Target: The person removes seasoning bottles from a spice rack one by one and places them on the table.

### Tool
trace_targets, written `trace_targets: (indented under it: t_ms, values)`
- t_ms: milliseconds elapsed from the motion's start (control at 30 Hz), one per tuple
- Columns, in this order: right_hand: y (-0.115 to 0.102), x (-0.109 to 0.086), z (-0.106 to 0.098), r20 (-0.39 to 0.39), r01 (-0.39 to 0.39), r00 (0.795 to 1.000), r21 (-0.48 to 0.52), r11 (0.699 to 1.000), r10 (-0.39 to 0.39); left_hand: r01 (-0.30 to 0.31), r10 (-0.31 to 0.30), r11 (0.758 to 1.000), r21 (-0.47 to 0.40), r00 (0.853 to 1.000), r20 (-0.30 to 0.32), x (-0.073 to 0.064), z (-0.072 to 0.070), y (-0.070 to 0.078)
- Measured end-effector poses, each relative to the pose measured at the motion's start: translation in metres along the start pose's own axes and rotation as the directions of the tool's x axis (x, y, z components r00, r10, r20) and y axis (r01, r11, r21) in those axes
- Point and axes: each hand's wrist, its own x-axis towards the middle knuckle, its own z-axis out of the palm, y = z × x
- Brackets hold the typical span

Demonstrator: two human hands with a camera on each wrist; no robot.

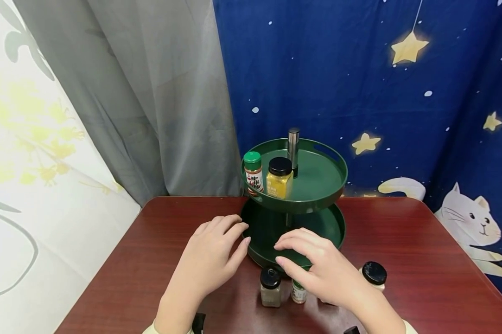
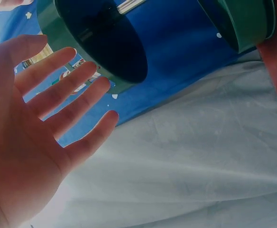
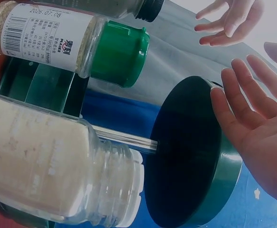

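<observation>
A two-tier green turntable rack (image 1: pixel 315 174) stands on the table. Its upper tray carries a green-capped bottle of red spice (image 1: pixel 254 180) and a black-lidded jar of yellow powder (image 1: pixel 278 186). My left hand (image 1: pixel 213 253) hovers beside the lower tray (image 1: pixel 327 227) on the left, fingers loosely spread and holding nothing, as the left wrist view confirms. Over the tray's front right hangs my right hand (image 1: pixel 321 266), fingers slightly bent, nothing in its grasp. Below the hands stand a black-capped shaker (image 1: pixel 270 294) and a small green-capped bottle (image 1: pixel 299 294), the latter partly covered.
Right of my right forearm is a black-lidded jar (image 1: pixel 374 273). Close in the right wrist view are a green-capped sesame bottle (image 3: pixel 48 38) and a clear jar of pale powder (image 3: pixel 39 156). A black cap (image 1: pixel 352 330) shows at the bottom edge. Curtains hang behind the reddish-brown table (image 1: pixel 150 260).
</observation>
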Motion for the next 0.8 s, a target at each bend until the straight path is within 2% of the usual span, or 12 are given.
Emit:
trace_targets:
  t_ms: [333, 600, 700, 800]
  values:
    - [-0.004, 0.0, -0.007, -0.026, 0.005, 1.0, -0.006, 1.0, -0.005, 0.006, -0.006, 1.0, 0.0, 1.0, -0.014, -0.001, -0.006, 0.001]
    - [-0.008, 0.002, -0.018, -0.082, -0.016, 0.997, -0.037, 0.999, 0.013, 0.006, -0.006, 1.0, -0.008, 1.0, -0.015, -0.002, -0.01, 0.005]
    - [-0.008, 0.006, -0.026, -0.112, -0.038, 0.993, -0.059, 0.998, 0.031, -0.004, 0.004, 1.0, -0.008, 1.0, -0.007, 0.0, -0.011, 0.007]
    - [-0.009, 0.02, -0.037, -0.133, -0.03, 0.991, -0.078, 0.996, 0.02, -0.011, 0.011, 1.0, -0.006, 1.0, -0.007, 0.001, -0.012, 0.008]
